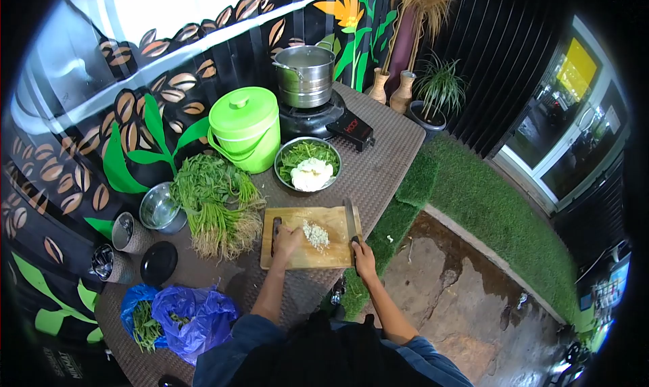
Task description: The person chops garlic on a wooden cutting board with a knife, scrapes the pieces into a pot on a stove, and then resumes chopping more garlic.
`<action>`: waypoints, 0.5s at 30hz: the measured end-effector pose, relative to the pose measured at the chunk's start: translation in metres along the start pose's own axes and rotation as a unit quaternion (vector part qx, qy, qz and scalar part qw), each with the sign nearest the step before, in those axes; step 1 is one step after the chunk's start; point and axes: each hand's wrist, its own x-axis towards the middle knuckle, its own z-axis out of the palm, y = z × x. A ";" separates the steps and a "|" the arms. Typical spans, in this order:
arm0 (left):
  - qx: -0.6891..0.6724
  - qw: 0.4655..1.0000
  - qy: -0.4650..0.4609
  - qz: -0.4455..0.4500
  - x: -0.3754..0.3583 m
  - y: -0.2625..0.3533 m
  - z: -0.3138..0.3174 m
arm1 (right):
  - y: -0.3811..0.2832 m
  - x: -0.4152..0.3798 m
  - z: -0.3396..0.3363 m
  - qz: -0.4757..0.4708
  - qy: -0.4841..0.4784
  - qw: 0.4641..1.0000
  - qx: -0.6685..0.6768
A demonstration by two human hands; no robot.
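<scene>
Our right fingers are wrapped around the handle of the broad steel cleaver, whose blade runs lengthwise up the right edge of the pale wooden chopping board. The small heap of chopped white bits lies just left of the blade, between both hands. Our left fingers rest curled on the board, touching the heap's left side and holding nothing; the board sits on the brown woven bench.

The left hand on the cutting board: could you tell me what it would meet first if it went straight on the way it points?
Probably the chopped white pile lying just ahead of the left hand on the cutting board, though depth is hard to judge.
</scene>
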 end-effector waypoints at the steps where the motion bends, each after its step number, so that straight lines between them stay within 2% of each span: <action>1: 0.001 1.000 0.001 0.007 -0.002 -0.006 0.000 | -0.005 -0.005 -0.001 -0.003 0.005 1.000 0.003; 3: -0.145 0.988 -0.037 0.033 -0.005 -0.017 -0.001 | -0.016 -0.018 -0.006 -0.039 0.087 0.995 -0.018; 7: -0.136 0.988 -0.067 0.041 -0.039 0.013 -0.032 | -0.034 -0.023 -0.024 -0.042 0.088 0.995 -0.018; 9: -0.312 0.940 -0.131 0.046 -0.054 0.030 -0.051 | -0.046 -0.020 -0.028 -0.058 0.098 0.993 -0.003; 10: -0.350 0.921 -0.168 0.027 -0.065 0.048 -0.069 | -0.059 -0.018 -0.031 -0.066 0.095 0.993 0.021; 11: -0.351 0.921 -0.165 0.033 -0.071 0.058 -0.081 | -0.073 -0.013 -0.033 -0.076 0.091 0.992 0.047; 13: -0.278 0.929 -0.138 0.202 -0.076 0.080 -0.103 | -0.095 0.004 -0.038 -0.061 0.065 0.993 0.073; 14: -0.261 0.924 -0.122 0.251 -0.081 0.093 -0.113 | -0.107 0.012 -0.040 -0.038 0.038 0.994 0.095; 15: -0.260 0.924 -0.115 0.257 -0.078 0.104 -0.120 | -0.121 0.022 -0.042 -0.045 0.035 0.993 0.099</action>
